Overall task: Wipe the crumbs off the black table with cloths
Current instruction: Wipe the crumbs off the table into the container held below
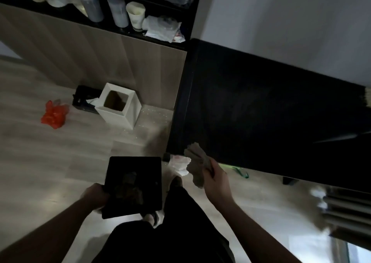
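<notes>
In the head view, the person stands at the near left corner of the black desk (271, 112), looking down past dark trousers at a pale wood floor. The right hand (215, 179) grips a crumpled beige cloth (195, 162), fingers curled round it, at the desk's near edge by the corner; part of the cloth hangs below the hand. The left hand (96, 196) holds a flat black tray (133, 186) by its left edge, out over the floor and well left of the desk. A crumpled white wad (179, 164) shows just beside the cloth, below the corner. On the floor further off stand a white square bin (120, 110) and, left of it, a red plastic bag (54, 115). Behind them, a dark shelf (120, 31) carries bottles and a cup.
</notes>
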### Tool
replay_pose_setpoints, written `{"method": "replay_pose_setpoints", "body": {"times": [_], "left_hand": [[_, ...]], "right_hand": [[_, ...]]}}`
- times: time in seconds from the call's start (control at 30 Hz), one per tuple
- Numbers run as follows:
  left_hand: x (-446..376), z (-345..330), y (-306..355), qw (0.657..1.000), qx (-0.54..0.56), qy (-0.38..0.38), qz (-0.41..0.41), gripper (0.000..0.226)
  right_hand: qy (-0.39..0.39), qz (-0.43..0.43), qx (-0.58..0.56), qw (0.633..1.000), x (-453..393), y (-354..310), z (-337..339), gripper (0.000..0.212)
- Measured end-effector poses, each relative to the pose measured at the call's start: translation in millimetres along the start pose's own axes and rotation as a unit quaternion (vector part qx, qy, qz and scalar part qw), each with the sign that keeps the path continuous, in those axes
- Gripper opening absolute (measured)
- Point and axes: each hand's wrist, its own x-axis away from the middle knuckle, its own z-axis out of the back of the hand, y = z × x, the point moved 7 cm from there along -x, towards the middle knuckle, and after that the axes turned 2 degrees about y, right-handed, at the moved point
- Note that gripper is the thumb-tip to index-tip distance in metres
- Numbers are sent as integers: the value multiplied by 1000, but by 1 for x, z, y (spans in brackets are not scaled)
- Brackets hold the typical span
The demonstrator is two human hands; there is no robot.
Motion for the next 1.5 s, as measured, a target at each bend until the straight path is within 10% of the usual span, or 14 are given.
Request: {"method": "replay_pose_setpoints", "body": {"times": [0.77, 1.5], "left_hand": [[-201, 137, 156, 997, -68, 33, -17, 21], [-514, -1, 231, 996, -86, -26, -13, 42]], "right_hand": [[176, 95, -72, 977, -227, -118, 19, 44], [197, 178, 246, 932, -351, -71, -78, 67]]}}
